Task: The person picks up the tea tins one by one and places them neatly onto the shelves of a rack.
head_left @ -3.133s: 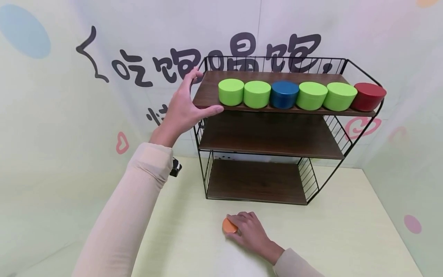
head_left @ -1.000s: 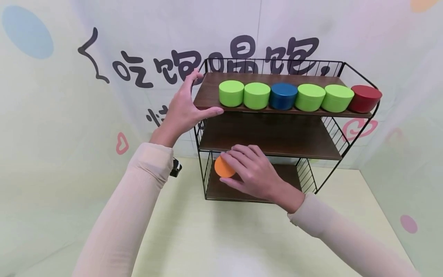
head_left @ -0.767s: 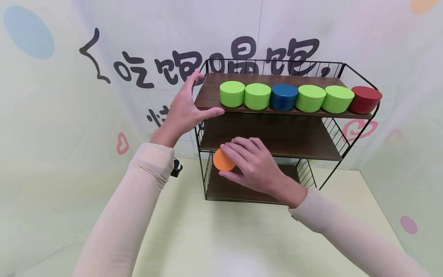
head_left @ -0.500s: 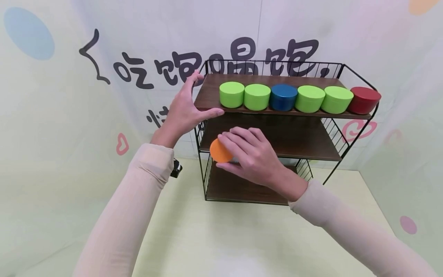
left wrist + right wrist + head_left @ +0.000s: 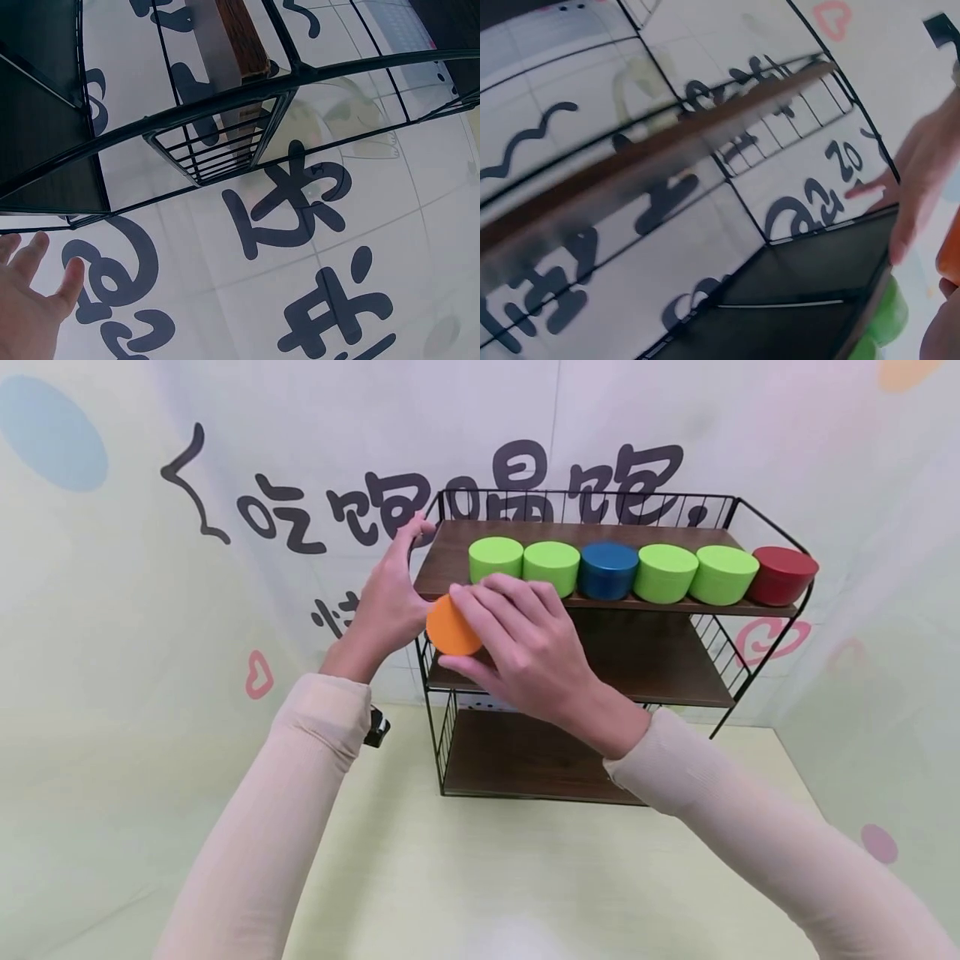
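In the head view, my right hand grips an orange round tin by its sides, its flat orange face toward me. The tin is in the air, in front of the left end of a three-tier rack with dark wood shelves and a black wire frame. My left hand holds the top shelf's left end, fingers along the side; its thumb is partly hidden behind the orange tin. Green tins, a blue tin and a red tin stand in a row along the top shelf's front.
The middle shelf and bottom shelf lie below, above a pale table. Behind the rack hangs a whitish wall sheet with black lettering. Wire rails edge the top shelf's back.
My right hand has lifted the orange tin off the table, up past the bottom and middle shelves to the top shelf's left front. My left hand has stayed on the rack.
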`<state>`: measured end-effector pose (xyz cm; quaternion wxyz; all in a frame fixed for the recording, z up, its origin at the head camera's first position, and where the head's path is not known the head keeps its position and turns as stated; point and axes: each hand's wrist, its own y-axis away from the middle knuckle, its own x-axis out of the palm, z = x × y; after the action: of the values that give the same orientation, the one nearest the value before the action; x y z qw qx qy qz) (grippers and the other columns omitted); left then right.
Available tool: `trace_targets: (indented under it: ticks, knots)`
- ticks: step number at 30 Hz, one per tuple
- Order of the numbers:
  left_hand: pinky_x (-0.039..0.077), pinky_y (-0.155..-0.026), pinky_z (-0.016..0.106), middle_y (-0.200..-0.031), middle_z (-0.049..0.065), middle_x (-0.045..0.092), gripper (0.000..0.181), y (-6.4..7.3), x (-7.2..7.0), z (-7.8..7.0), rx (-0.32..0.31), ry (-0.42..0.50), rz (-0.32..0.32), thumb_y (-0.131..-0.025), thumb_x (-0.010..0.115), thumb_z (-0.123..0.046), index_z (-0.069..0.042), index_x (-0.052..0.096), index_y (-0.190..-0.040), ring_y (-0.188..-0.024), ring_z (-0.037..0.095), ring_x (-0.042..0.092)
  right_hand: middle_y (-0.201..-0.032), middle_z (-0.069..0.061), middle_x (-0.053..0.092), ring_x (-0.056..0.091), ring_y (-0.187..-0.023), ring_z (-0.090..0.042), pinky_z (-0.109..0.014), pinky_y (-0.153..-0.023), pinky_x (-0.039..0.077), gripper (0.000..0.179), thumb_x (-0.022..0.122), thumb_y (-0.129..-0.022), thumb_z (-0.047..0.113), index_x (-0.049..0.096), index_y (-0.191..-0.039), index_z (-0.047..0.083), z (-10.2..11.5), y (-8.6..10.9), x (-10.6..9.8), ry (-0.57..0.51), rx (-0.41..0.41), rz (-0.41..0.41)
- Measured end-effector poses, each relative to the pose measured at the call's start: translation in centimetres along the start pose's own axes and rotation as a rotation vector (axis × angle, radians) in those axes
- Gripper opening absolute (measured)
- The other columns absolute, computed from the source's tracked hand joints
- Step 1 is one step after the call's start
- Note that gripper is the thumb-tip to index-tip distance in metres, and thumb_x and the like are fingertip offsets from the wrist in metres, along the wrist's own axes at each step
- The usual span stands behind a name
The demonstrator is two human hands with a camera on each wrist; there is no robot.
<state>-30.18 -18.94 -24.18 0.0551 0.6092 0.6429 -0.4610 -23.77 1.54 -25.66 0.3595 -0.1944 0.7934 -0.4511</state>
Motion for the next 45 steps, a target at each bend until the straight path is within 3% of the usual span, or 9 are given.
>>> trace_targets:
  ticks: [6,13,19,25,34,39,45]
  knots:
    - [0.035,-0.110,0.041,-0.161,-0.018,0.023,0.070,-0.1,-0.2,0.0,-0.030,0.000,0.012,-0.090,0.068,-0.032,-0.022,0.036,-0.152,-0.142,0.018,0.036,-0.116,-0.016,0.070,0.057,-0.113,-0.032,-0.045,-0.092,0.043,0.057,0.067,-0.092,0.045,0.065,-0.128,0.000,-0.3,-2.2,0.5,0.010,0.055,0.007]
    - [0.045,-0.088,0.041,-0.157,0.000,0.037,0.079,-0.2,-0.2,0.2,0.049,-0.021,0.002,-0.089,0.067,-0.013,-0.014,0.026,-0.157,-0.117,0.029,0.054,-0.113,-0.014,0.071,0.055,-0.115,-0.030,-0.044,-0.095,0.041,0.060,0.065,-0.093,0.048,0.064,-0.130,0.000,-0.9,-4.0,1.1,0.000,0.147,0.078]
    - [0.046,-0.089,0.041,-0.148,0.008,0.046,0.090,-0.4,0.0,0.0,0.077,-0.044,0.017,-0.085,0.073,-0.009,-0.011,0.020,-0.158,-0.102,0.027,0.055,-0.119,-0.013,0.069,0.051,-0.120,-0.029,-0.043,-0.098,0.038,0.063,0.058,-0.096,0.052,0.061,-0.134,0.002,-1.4,-5.0,1.4,0.008,0.243,0.170]
    - [0.047,-0.090,0.039,-0.150,0.009,0.042,0.094,-0.8,0.1,-0.5,0.071,-0.043,0.023,-0.083,0.077,-0.012,-0.008,0.021,-0.157,-0.103,0.026,0.054,-0.121,-0.012,0.069,0.048,-0.123,-0.029,-0.043,-0.099,0.035,0.061,0.055,-0.098,0.051,0.059,-0.137,0.004,-1.6,-5.5,1.6,0.064,0.317,0.255]
    - [0.047,-0.094,0.035,-0.159,-0.004,0.031,0.089,-0.5,0.0,-0.3,0.009,0.012,0.017,-0.080,0.081,-0.026,-0.020,0.030,-0.154,-0.114,0.021,0.053,-0.119,-0.010,0.070,0.044,-0.128,-0.029,-0.046,-0.101,0.033,0.063,0.045,-0.099,0.057,0.060,-0.134,0.007,-1.5,-6.4,2.4,0.175,0.406,0.418]
    - [0.044,-0.100,0.033,-0.158,-0.005,0.032,0.088,-0.2,-0.1,-0.1,0.002,0.016,0.004,-0.079,0.081,-0.033,-0.020,0.033,-0.152,-0.121,0.019,0.052,-0.116,-0.010,0.071,0.043,-0.130,-0.029,-0.045,-0.102,0.033,0.062,0.042,-0.100,0.058,0.063,-0.129,0.007,-1.5,-6.7,2.7,0.208,0.423,0.466]
    - [0.044,-0.100,0.032,-0.150,-0.005,0.042,0.089,-0.2,0.1,0.1,0.020,0.016,-0.002,-0.080,0.079,-0.031,-0.018,0.031,-0.154,-0.118,0.018,0.054,-0.113,-0.009,0.070,0.044,-0.126,-0.029,-0.047,-0.101,0.033,0.060,0.040,-0.100,0.058,0.066,-0.122,0.008,-1.5,-6.7,3.0,0.235,0.417,0.510]
